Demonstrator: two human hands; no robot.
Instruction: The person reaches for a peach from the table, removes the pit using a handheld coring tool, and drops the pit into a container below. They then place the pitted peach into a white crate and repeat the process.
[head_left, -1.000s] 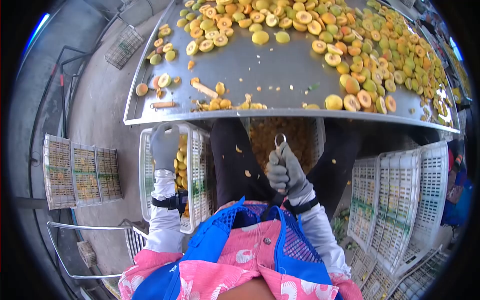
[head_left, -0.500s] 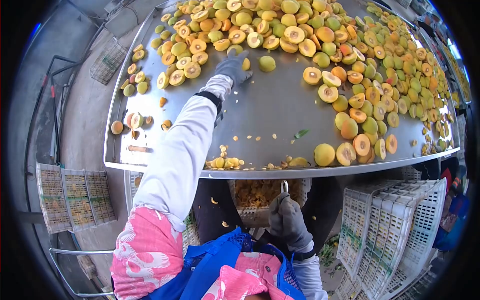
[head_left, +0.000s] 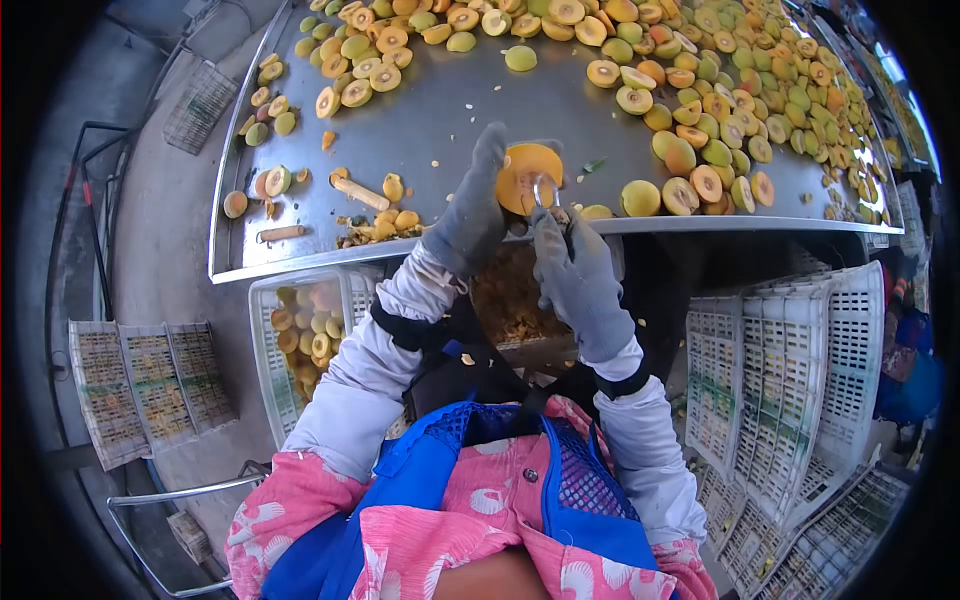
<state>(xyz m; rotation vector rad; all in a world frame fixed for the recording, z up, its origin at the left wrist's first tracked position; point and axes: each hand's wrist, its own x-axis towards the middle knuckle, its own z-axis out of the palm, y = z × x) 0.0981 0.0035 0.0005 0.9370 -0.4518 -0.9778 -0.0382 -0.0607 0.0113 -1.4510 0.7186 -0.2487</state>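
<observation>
In my gloved left hand (head_left: 470,210) is a yellow peach half (head_left: 518,172), held above the table's near edge with its orange cut face showing. My gloved right hand (head_left: 583,285) is closed round a pitting tool, whose curved metal loop (head_left: 545,188) overlaps the right part of that cut face. Fingers hide the tool's handle. Beyond both hands, a single peach half (head_left: 520,58) lies on the metal table (head_left: 400,140). Many more peach halves (head_left: 690,95) spread across the back and right.
Two wooden handles, one nearer (head_left: 360,190) and one further left (head_left: 281,233), lie on the table among peach scraps (head_left: 395,225). A white crate (head_left: 262,320) of peach halves stands below left. Stacked white crates (head_left: 770,370) stand right; another crate (head_left: 88,380) is far left.
My left hand has come back from the far fruit pile and now holds a peach half near me. My right hand has risen, bringing the tool's loop to the fruit.
</observation>
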